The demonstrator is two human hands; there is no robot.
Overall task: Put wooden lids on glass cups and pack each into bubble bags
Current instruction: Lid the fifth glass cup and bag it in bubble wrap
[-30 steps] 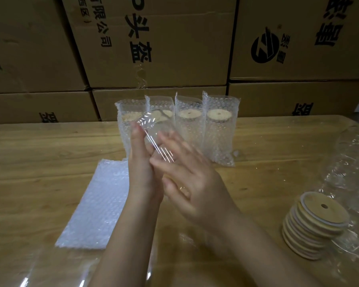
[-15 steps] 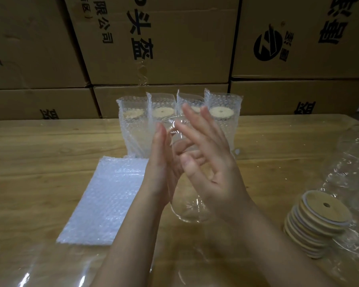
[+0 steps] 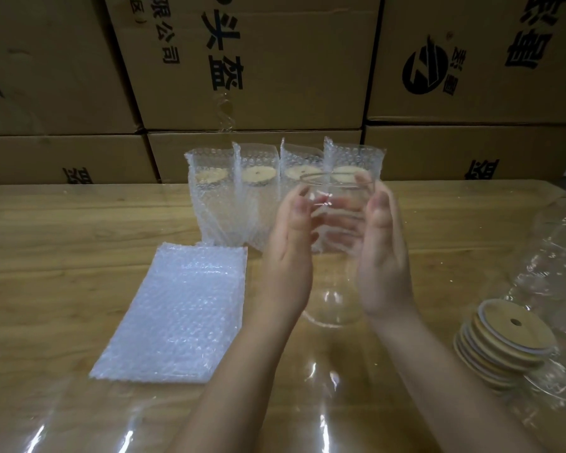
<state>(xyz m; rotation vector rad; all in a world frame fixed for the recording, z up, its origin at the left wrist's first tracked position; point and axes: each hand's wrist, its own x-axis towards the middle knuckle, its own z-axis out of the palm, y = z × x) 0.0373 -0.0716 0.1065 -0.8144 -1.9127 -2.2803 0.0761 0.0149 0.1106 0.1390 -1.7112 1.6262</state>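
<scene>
A clear glass cup [image 3: 337, 256] stands upright between my two hands at the middle of the view, its base just above or on the table; I cannot tell which. My left hand [image 3: 286, 266] holds its left side and my right hand [image 3: 384, 266] its right side. The fingers curve round the far wall and show through the glass. The cup has no lid. A leaning stack of round wooden lids [image 3: 500, 341] lies at the right. A flat pile of bubble bags [image 3: 177, 315] lies to the left of my left arm.
Several lidded cups in bubble bags [image 3: 275, 191] stand in a row behind my hands. Crumpled clear plastic with more glass cups [image 3: 562, 256] fills the right edge. Stacked cardboard boxes [image 3: 258, 60] wall off the back of the wooden table [image 3: 62, 256].
The cup has gone from tilted to upright. My hands, close together around it before, now sit apart on its left and right sides.
</scene>
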